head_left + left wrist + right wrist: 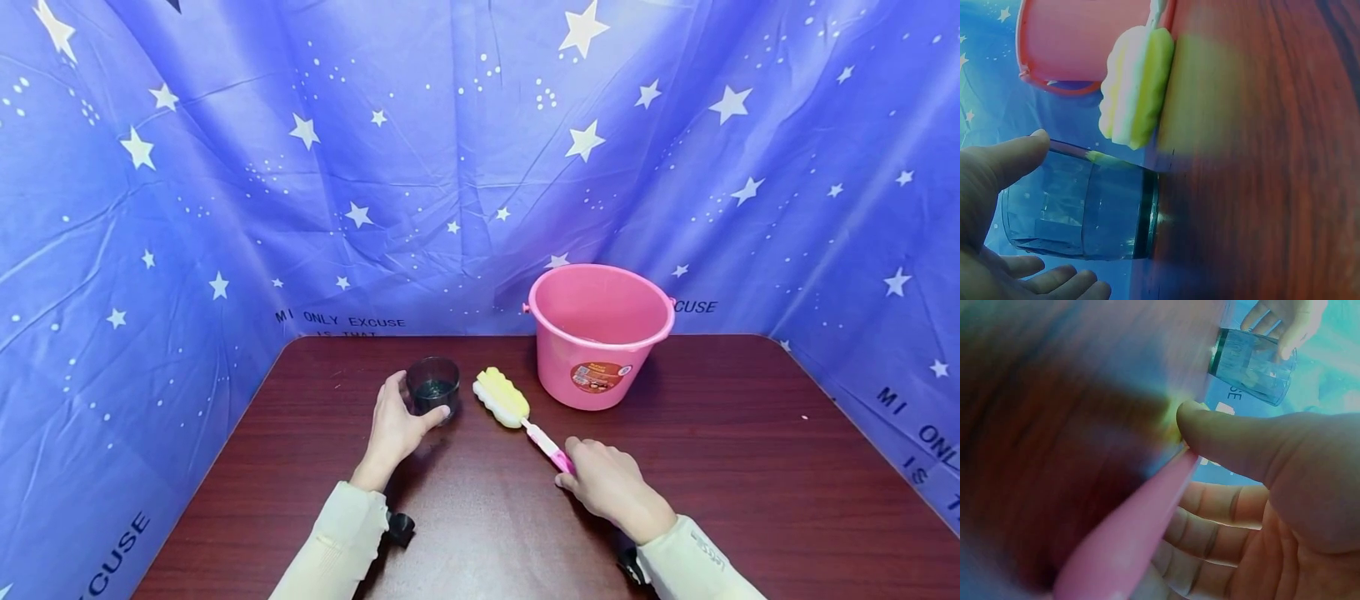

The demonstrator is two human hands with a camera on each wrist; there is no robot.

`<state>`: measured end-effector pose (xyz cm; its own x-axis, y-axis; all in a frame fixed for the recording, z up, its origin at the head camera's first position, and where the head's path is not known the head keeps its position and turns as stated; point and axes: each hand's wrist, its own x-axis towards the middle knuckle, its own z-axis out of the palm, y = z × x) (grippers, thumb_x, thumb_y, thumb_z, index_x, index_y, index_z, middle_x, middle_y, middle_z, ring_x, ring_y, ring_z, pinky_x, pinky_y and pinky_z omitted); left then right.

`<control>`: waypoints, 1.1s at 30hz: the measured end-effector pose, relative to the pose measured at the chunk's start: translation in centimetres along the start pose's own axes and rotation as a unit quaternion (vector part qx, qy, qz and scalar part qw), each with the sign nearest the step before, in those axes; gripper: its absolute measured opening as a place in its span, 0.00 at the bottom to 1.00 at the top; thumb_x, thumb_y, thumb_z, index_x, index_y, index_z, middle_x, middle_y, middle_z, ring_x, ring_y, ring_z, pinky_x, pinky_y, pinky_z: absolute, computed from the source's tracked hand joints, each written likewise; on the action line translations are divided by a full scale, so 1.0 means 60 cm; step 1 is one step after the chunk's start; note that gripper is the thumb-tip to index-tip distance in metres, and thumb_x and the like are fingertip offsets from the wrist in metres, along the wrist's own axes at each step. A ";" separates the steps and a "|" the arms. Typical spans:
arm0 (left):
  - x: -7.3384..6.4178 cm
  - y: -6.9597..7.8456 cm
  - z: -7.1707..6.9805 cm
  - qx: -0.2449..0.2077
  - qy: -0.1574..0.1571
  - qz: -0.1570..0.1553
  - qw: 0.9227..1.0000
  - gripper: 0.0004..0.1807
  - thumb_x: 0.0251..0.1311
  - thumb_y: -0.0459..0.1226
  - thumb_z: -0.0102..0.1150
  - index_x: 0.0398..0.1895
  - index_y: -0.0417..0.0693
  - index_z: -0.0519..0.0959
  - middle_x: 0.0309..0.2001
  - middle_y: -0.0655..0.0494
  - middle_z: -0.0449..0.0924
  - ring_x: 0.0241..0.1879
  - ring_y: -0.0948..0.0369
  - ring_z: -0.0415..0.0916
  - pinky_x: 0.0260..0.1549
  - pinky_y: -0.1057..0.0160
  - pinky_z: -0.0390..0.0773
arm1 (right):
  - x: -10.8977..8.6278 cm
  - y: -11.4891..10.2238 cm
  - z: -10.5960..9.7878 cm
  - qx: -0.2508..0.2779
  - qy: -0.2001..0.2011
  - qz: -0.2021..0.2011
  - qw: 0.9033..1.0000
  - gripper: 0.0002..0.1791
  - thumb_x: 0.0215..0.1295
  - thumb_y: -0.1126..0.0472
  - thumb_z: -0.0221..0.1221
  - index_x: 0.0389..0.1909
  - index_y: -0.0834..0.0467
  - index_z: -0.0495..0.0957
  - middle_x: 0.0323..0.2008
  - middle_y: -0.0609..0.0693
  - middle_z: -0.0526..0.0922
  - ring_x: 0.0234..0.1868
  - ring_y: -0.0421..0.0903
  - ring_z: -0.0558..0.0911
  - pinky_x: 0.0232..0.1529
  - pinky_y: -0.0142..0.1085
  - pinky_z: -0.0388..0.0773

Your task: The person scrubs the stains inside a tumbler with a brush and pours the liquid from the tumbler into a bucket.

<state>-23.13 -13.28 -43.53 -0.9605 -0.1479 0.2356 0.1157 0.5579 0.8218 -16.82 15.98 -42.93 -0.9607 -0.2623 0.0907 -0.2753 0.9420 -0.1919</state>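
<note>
Two containers are standing near the far edge of the dark red wooden bench (480,533): one pink round plastic bucket (557,367), right of centre, and one transparent tinted cup (1079,206), left of centre; glare is obscuring its contents. The left hand (396,427) is spreading around the cup; whether it is gripping, one cannot tell. The right hand (611,485) is pinching one pink-handled, yellow-and-white sponge brush (513,408) between the containers.

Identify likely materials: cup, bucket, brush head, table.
Cup: clear, glossy, faintly tinted; glass or hard plastic, as the backdrop shows through it.
Bucket: probably moulded plastic, smooth; even pink with a thick rim.
Brush head: likely sponge foam, matte; scalloped, soft-looking.
Table: wood or wood-look laminate, glossy; dark grain, light glare.
</note>
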 end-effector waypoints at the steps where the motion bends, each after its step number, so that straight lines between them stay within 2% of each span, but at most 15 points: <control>1: 0.001 0.000 0.001 -0.001 0.001 0.000 1.000 0.49 0.41 0.43 0.77 0.65 0.37 0.61 0.52 0.40 0.71 0.52 0.48 0.72 0.50 0.51 0.73 | 0.000 0.000 0.001 0.000 -0.001 0.001 1.000 0.21 0.50 0.51 0.71 0.23 0.52 0.66 0.18 0.45 0.66 0.22 0.49 0.74 0.19 0.45 0.67; 10: 0.006 0.004 0.008 -0.020 0.008 -0.017 1.000 0.45 0.41 0.43 0.77 0.62 0.40 0.65 0.50 0.42 0.72 0.47 0.49 0.72 0.47 0.50 0.72 | 0.002 0.000 0.005 -0.006 0.007 0.004 1.000 0.20 0.50 0.53 0.70 0.23 0.54 0.66 0.19 0.46 0.69 0.23 0.53 0.78 0.19 0.46 0.69; 28: 0.017 0.005 0.019 -0.039 0.013 -0.022 0.999 0.47 0.39 0.43 0.78 0.63 0.40 0.63 0.58 0.40 0.69 0.58 0.47 0.68 0.56 0.47 0.68 | 0.004 0.005 0.001 -0.008 0.005 0.015 1.000 0.18 0.51 0.54 0.68 0.23 0.55 0.67 0.19 0.47 0.71 0.23 0.52 0.78 0.20 0.46 0.70; 33: 0.017 0.005 0.023 -0.040 0.020 -0.024 0.999 0.48 0.38 0.43 0.78 0.63 0.40 0.63 0.59 0.40 0.68 0.58 0.47 0.67 0.57 0.47 0.67 | 0.004 0.006 0.001 -0.007 0.011 0.013 1.000 0.18 0.52 0.54 0.68 0.23 0.55 0.66 0.18 0.47 0.71 0.22 0.52 0.78 0.19 0.46 0.69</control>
<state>-24.39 -12.13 -43.74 -0.9550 -0.2063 0.2132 0.0903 0.4825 0.8712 -17.17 16.26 -43.02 -0.9667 -0.2323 0.1074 -0.2488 0.9516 -0.1805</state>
